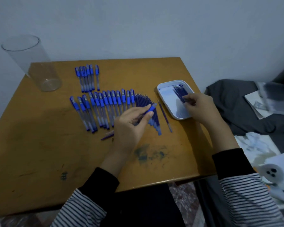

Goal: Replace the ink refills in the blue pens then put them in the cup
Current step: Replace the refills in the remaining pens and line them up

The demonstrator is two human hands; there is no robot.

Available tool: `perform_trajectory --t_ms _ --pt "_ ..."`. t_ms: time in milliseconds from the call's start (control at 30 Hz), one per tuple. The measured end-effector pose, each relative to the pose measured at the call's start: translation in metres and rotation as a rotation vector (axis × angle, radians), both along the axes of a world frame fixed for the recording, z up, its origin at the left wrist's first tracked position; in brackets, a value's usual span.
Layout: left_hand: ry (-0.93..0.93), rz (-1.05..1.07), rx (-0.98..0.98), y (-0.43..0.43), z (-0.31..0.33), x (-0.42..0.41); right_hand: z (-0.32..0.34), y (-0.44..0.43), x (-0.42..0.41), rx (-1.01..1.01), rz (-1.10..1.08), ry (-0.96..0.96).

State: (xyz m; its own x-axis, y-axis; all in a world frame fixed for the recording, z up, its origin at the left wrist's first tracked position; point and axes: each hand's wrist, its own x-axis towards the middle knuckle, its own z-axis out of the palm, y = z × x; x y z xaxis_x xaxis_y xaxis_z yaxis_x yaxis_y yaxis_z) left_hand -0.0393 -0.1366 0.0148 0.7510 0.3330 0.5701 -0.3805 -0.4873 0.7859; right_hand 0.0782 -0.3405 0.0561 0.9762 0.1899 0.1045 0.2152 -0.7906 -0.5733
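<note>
Pens, tray, cup

The left hand (131,125) grips a blue pen (152,108) over rows of pens (105,104) on the worktop (39,145). The right hand (198,106) pinches ink refills (180,92) lying in the white tray (161,89). A clear cup (31,63) stands far left.

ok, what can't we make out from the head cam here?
All head view:
- Blue pen gripped by left hand: fingers cover the barrel, so refill inside or not is unclear.
- Refills in white tray: right hand pinches some; count hidden by fingers and blur.
- Small parts beside the left wrist: too small to identify.
- White objects at the right edge: blurred, cut off.
</note>
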Motion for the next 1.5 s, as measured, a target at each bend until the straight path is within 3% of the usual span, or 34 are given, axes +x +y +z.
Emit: perform_trajectory --t_ms 300,900,1000,1367,1500 --pt "0.019 -0.061 0.037 -0.016 -0.005 0.004 -0.010 -0.001 0.005 -0.142 0.064 -0.099" --pt "0.035 -0.048 0.062 -0.013 -0.008 0.004 -0.003 0.011 0.007 -0.098 0.110 0.027" --pt "0.034 -0.037 0.064 -0.012 -0.009 0.005 -0.002 0.011 0.004 0.071 0.078 0.061" --pt "0.020 -0.022 0.039 -0.012 -0.011 0.005 -0.004 0.033 -0.031 1.020 0.055 0.170" --pt "0.019 -0.034 0.047 -0.013 -0.010 0.004 -0.010 0.045 -0.035 1.176 -0.020 0.164"
